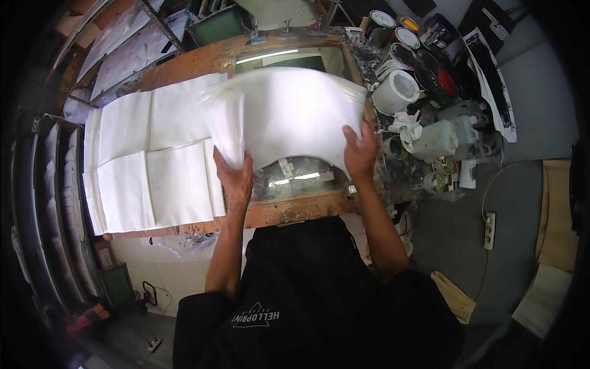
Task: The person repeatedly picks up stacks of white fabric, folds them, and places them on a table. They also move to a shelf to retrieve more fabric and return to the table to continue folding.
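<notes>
Between my two hands a bundle of white sheets (pixel 295 114) bows upward in the middle, its outer edges blurred by motion. My left hand (pixel 235 175) grips the bundle's near left edge, thumb and fingers on either side. At the right edge my right hand (pixel 361 150) holds it the same way, thumb on the upper face. Beneath the bundle lies a glass pane (pixel 295 178) set in the wooden tabletop, partly hidden. Left of my left hand, stacks of flat white sheets (pixel 120 190) lie in overlapping rows. Whether the sheets are paper or plastic I cannot tell.
The worn wooden table (pixel 283 212) has metal clamps (pixel 287 27) along its far edge. To the right crowd paint cans (pixel 382 19), a white bucket (pixel 396 92) and translucent jugs (pixel 435 140). Racks (pixel 55 203) stand at the left. A power strip (pixel 489 230) lies on the right.
</notes>
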Action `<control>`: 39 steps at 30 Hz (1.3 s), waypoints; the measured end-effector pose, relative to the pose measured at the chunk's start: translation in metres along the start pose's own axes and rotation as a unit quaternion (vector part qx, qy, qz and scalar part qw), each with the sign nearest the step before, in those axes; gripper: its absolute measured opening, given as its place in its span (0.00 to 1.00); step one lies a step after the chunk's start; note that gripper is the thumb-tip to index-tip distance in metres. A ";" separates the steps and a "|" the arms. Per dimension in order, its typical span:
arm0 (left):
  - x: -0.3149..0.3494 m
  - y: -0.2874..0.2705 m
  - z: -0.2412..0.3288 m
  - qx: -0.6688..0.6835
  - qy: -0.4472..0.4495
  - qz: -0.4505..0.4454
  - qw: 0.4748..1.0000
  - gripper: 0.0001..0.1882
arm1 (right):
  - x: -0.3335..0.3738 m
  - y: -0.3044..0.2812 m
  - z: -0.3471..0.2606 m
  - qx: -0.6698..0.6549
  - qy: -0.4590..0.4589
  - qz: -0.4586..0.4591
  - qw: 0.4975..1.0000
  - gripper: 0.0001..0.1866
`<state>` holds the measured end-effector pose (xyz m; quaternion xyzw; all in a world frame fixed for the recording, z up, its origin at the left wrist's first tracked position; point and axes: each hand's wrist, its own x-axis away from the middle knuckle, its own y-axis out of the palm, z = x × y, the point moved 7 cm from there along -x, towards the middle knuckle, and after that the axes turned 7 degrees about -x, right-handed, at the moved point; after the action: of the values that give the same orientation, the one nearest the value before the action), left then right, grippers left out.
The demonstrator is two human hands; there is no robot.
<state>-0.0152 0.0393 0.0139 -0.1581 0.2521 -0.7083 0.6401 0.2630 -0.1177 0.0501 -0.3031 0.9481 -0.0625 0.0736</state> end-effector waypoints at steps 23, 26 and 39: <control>-0.026 0.029 -0.012 0.089 0.038 -0.051 0.994 0.35 | -0.035 0.012 0.067 0.157 -0.003 -0.003 0.988 0.19; -0.055 0.020 -0.018 0.129 -0.050 -0.079 0.987 0.34 | -0.072 0.014 0.028 0.131 0.027 -0.120 0.984 0.18; -0.035 0.059 -0.043 -0.233 -0.116 -0.182 0.948 0.64 | -0.071 0.028 0.140 0.261 0.128 -0.138 0.947 0.25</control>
<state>0.0147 0.0776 -0.0507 -0.4271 0.3014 -0.7110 0.4704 0.3290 -0.0640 -0.0842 -0.3909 0.8488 -0.3554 0.0192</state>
